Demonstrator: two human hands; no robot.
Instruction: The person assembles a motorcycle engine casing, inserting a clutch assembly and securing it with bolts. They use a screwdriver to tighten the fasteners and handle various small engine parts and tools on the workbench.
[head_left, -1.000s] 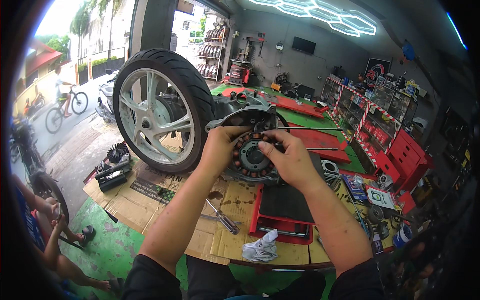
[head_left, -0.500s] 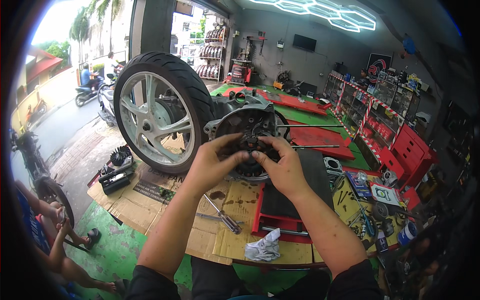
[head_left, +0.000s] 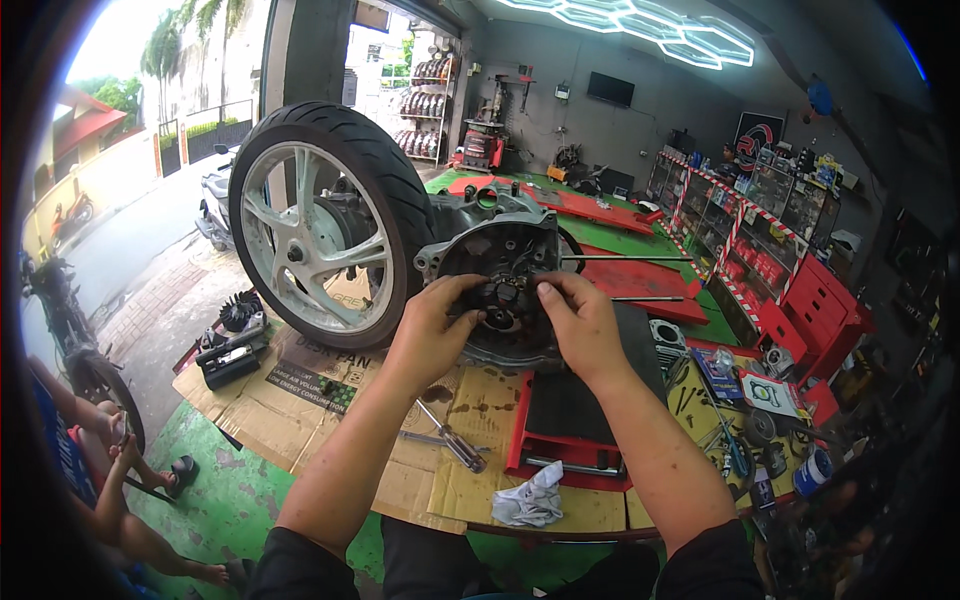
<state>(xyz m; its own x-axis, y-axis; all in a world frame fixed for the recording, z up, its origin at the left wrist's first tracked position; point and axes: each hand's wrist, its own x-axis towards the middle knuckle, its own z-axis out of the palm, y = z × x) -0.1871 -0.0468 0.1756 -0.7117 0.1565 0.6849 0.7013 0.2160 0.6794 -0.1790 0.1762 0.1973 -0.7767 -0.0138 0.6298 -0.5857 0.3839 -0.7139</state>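
A dark round stator [head_left: 507, 295], by its look, sits inside the open grey engine casing [head_left: 440, 250]. My left hand [head_left: 432, 325] curls round its left side, thumb and fingers on the rim. At its right edge is my right hand [head_left: 585, 325], thumb and forefinger closed there; the fingertips partly hide the contact. The casing joins a wheel [head_left: 335, 220] with a black tyre and pale spokes on the left. A screwdriver [head_left: 462, 450] and a slim metal tool [head_left: 425, 437] lie on cardboard below my hands.
A black-topped red stand [head_left: 570, 440] is under the casing, with a crumpled rag [head_left: 530, 495] before it. Tools and parts crowd the yellow tabletop [head_left: 690, 400] at right. A black fan wheel [head_left: 239, 311] lies left. A seated person [head_left: 100, 480] is at lower left.
My right hand has shifted to the right and its thumb has left the front of the stator. My left thumb has drawn back leftward, so more of the stator's middle shows.
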